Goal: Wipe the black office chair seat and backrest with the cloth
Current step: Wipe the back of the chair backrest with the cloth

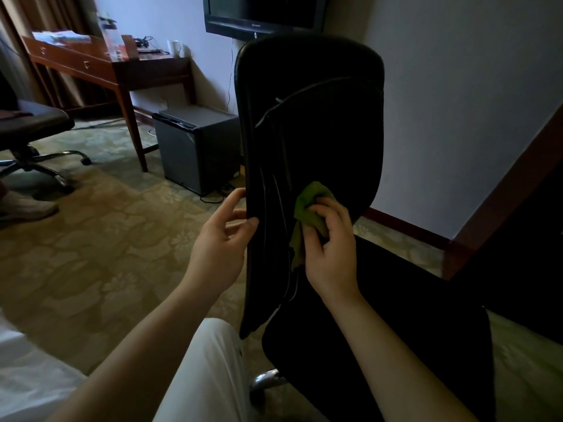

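Backrest point(320, 117): black, upright in mid-view; long axis runs top to bottom, rounded top toward the wall television point(265, 12), narrower lower end down by the seat; seamed face turned toward the person.
Seat point(396, 345): black, low at right, under the backrest's lower end.
Desk point(122, 71): wooden, against the far wall at left.
Fridge point(198, 147): small, dark, on the carpet beside the desk.
Left hand point(222, 236): fingers curled round the backrest's left edge, low down.
Right hand point(330, 248): clutching the cloth, pressing it onto the backrest's lower face.
Cloth point(310, 205): green, bunched, one end hanging down.
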Demonstrator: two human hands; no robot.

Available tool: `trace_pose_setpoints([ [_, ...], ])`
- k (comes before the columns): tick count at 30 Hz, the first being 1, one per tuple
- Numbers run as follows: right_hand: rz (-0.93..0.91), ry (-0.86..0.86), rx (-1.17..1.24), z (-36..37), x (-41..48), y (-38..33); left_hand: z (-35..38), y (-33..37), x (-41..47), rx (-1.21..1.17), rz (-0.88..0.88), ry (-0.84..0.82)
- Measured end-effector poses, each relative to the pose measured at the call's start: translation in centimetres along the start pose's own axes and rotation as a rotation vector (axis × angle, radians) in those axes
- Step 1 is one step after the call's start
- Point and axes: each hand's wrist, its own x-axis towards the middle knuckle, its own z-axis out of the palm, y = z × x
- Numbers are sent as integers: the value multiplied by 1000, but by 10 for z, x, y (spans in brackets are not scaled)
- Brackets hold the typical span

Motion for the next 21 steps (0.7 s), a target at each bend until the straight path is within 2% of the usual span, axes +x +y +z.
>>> trace_pose_setpoints([
  [5,-135,-17,-71,2,8,-6,-2,-3,-2,41,10,-39],
  [12,-45,-118,-78,-3,-14,18,-4,-14,-1,66,-2,-67],
  [16,48,-68,-17,-7,-5,6,-3,-16,-1,94,5,-57],
  [21,-100,7,-31,3,-1,-13,-2,-16,-1,118,1,-41],
])
